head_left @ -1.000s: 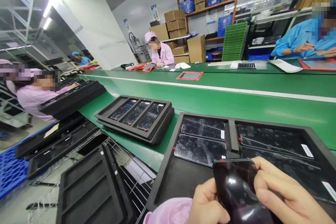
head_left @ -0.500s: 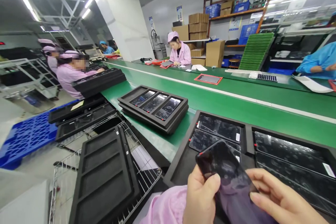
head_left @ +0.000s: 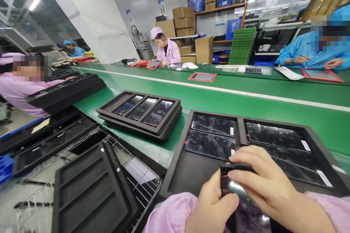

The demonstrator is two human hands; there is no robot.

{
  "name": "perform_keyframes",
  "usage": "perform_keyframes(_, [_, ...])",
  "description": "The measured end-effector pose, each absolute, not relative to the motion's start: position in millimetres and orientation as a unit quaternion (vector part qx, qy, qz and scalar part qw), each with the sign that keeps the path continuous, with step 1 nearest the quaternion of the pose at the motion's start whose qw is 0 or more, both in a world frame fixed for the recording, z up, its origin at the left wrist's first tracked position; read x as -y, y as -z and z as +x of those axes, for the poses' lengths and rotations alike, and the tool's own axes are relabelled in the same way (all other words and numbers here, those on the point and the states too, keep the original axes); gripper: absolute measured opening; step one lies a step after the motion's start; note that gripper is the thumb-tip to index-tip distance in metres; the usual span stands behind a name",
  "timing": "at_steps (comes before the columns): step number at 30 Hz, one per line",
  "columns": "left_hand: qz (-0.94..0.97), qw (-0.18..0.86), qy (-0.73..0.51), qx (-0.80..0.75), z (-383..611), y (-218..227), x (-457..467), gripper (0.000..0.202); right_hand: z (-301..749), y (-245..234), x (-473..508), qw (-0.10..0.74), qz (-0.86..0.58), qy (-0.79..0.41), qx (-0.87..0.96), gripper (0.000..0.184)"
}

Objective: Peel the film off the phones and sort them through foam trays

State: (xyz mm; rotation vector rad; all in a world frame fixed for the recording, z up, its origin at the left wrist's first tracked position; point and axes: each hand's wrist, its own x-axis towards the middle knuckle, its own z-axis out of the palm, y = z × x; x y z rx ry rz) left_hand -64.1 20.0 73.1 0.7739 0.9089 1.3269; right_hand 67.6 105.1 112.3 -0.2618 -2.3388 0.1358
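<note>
My left hand grips a glossy black phone screen along its left edge, thumb across its face. Over the top end of the same screen curls my right hand, its fingers lying on the top edge and the glass; part of the screen is hidden beneath it. Just beyond both hands is a black foam tray with several phone screens in its two compartments. These carry white labels and red tabs.
A stack of foam trays holding three screens sits on the green bench. At left, a ribbed black tray leans on a wire cart. Co-workers sit across the bench and at the left. A red-framed panel lies there.
My right hand has moved from the screen's right edge up over its top end. The held screen is tilted more steeply. The whole view has turned rightward.
</note>
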Motion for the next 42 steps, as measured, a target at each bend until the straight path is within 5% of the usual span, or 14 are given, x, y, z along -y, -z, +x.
perform_keyframes(6, [0.274,0.663,-0.599,-0.355,-68,-67,-27,0.039,80,-97,-97,0.337,-0.077,0.017,0.938,0.038])
perform_keyframes(29, [0.18,0.68,-0.613,-0.359,-66,-69,-32,0.032,82,-90,-106,0.305,-0.092,-0.048,0.947,0.035])
perform_keyframes(32, [0.162,0.638,-0.664,-0.355,-64,-69,-33,0.029,81,-87,-104,0.33,-0.135,-0.01,0.934,0.022])
perform_keyframes(36, [0.109,0.52,-0.771,-0.351,-57,-64,-34,0.033,69,-76,-93,0.273,-0.205,0.046,0.939,0.049])
perform_keyframes(42, [0.13,0.385,-0.823,-0.396,-71,-55,-22,0.044,56,-62,-83,0.245,-0.197,0.016,0.949,0.054])
